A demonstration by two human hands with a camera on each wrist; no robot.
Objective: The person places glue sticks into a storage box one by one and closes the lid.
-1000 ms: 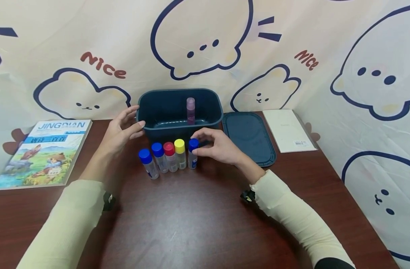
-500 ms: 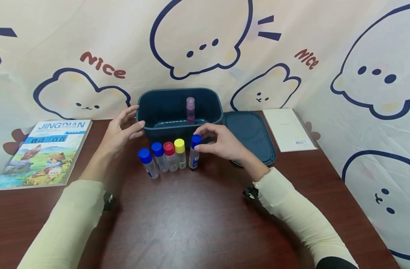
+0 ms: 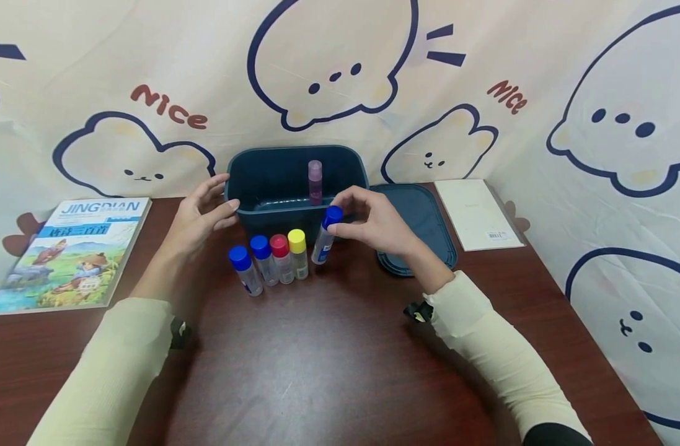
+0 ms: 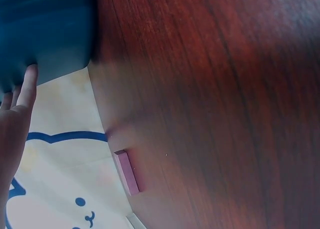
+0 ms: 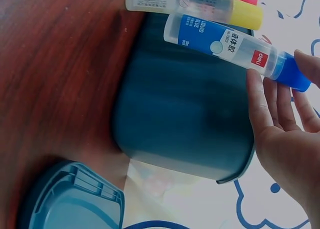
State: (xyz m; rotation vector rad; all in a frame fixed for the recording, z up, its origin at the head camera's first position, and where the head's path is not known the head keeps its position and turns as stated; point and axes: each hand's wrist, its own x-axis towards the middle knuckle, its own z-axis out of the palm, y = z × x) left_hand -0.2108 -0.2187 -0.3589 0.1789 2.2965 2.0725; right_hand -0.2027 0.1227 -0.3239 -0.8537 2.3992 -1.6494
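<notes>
My right hand [image 3: 370, 220] pinches the blue cap of a liquid glue bottle [image 3: 324, 241]; its clear body tilts in front of the bin, and the label shows in the right wrist view. To its left stand several similar bottles: one with a yellow cap [image 3: 298, 255], one with a red cap [image 3: 282, 259], and blue-capped bottles [image 3: 264, 260] beyond. My left hand [image 3: 197, 217] rests on the left side of the dark blue bin [image 3: 278, 221], fingers along the wall and thumb at the front corner. Inside the bin a purple bottle [image 3: 315, 183] stands upright.
The bin's lid [image 3: 426, 226] lies flat to its right, with a white notebook [image 3: 476, 214] beyond. A picture-covered book [image 3: 74, 254] is at the far left. In the left wrist view a small pink block [image 4: 127, 173] lies by the wall. A patterned cloth hangs behind the table.
My right hand has lifted the blue-capped glue bottle off the table, up and slightly right toward the bin, and the bottle has tilted. The left hand stays at the bin.
</notes>
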